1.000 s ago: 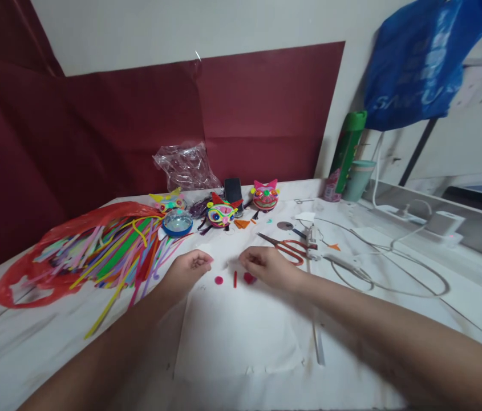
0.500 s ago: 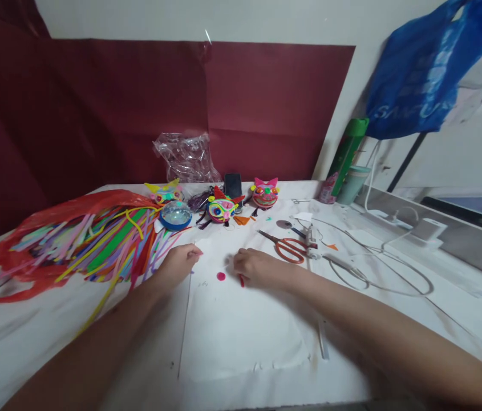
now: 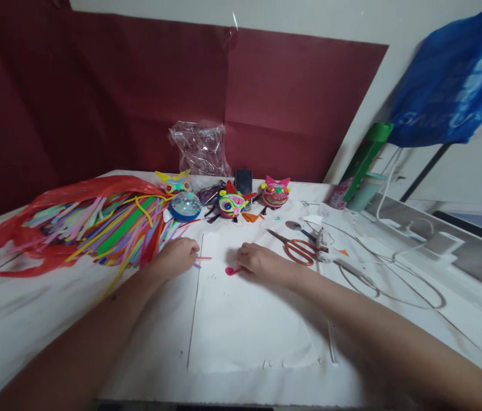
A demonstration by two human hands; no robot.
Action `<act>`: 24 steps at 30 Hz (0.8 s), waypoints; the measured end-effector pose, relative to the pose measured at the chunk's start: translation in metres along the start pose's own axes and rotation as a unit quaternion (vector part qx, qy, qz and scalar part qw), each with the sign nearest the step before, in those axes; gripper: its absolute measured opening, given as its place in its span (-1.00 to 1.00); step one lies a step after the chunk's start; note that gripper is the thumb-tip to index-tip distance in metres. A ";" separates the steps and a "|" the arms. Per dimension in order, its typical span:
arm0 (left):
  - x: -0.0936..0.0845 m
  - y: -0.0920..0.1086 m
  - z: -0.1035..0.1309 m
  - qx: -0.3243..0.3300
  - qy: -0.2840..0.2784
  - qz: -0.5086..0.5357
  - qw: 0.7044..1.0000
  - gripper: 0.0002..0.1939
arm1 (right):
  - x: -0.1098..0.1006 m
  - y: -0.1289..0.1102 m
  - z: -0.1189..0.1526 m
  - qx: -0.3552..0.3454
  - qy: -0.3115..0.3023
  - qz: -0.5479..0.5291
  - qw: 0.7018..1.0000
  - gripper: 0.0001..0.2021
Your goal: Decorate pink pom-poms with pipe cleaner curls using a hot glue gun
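My left hand (image 3: 179,256) is closed, fingers pinched, with a thin pink-orange strip (image 3: 205,258) poking out to the right. Below it, the tip of a purple strip (image 3: 197,265) shows. My right hand (image 3: 258,260) has its fingers curled round a short red strip (image 3: 238,270), mostly hidden by the hand. That strip's end meets a small round magenta disc (image 3: 229,272) on the white paper sheet (image 3: 249,325); whether they are joined I cannot tell. Both hands are low over the sheet's upper part.
Left lies a red plastic bag (image 3: 90,185) of colourful strips (image 3: 116,234). Behind stand a clear dome with blue rim (image 3: 185,206), decorated animal heads (image 3: 233,204) and a phone (image 3: 244,181). Orange-handled scissors (image 3: 300,251), a glue gun (image 3: 356,271) and its cable are at right.
The view has shifted slightly. The strip in my left hand now sticks out further. The red strip under my right hand now reaches the magenta disc; before, it lay apart from it.
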State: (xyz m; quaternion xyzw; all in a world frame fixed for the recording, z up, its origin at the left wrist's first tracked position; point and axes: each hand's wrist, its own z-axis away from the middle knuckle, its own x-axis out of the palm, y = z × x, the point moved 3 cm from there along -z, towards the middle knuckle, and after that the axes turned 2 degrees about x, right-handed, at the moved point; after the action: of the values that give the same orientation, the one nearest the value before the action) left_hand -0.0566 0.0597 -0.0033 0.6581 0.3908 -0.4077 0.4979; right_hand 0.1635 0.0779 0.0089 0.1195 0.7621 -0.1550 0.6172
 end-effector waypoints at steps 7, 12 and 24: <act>0.001 0.007 0.006 0.074 -0.039 -0.057 0.995 -0.81 | -0.002 -0.004 -0.014 0.107 0.094 -0.080 0.987 -0.84; -0.003 0.014 0.006 0.058 -0.010 -0.075 0.995 -0.74 | 0.003 -0.010 -0.025 0.160 0.137 -0.129 0.969 -0.82; 0.013 0.012 0.001 0.102 0.023 -0.099 0.990 -0.78 | 0.015 0.008 -0.012 0.233 0.175 -0.188 0.938 -0.85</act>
State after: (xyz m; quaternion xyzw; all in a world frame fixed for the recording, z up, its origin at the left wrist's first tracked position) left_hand -0.0407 0.0579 -0.0109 0.6729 0.4212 -0.4777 0.3762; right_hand 0.1525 0.0897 -0.0040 0.1393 0.8093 -0.4178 0.3887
